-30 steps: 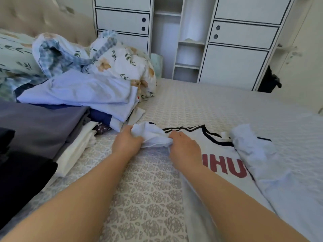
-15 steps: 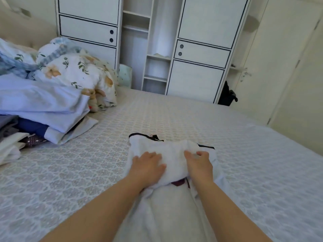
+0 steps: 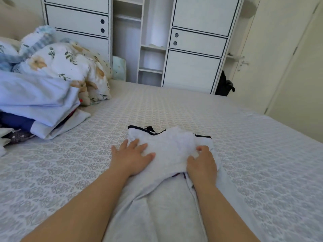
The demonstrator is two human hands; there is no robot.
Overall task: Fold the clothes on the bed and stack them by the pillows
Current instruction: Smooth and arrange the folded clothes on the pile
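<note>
A white T-shirt [image 3: 172, 147] with black trim lies lengthwise on the bed [image 3: 192, 109] in front of me, its sleeves folded onto the body. My left hand [image 3: 133, 157] presses flat on the folded sleeve at the shirt's left side, fingers spread. On the right side my right hand [image 3: 202, 162] rests with its fingertips curled into the bunched fabric. A stack of folded clothes [image 3: 36, 100], light blue on top, sits at the left beside the floral pillows [image 3: 70, 67].
A white wardrobe [image 3: 157, 41] with open shelves stands past the far edge of the bed. A closed door [image 3: 288, 58] is at the right, and a dark bag [image 3: 224, 85] sits on the floor by it. Patterned bedspread stretches right and left of the shirt.
The shirt's sleeves have been folded across its body, hiding the red lettering. My hands moved from pinching a sleeve to lying on top of the shirt. The view turned right.
</note>
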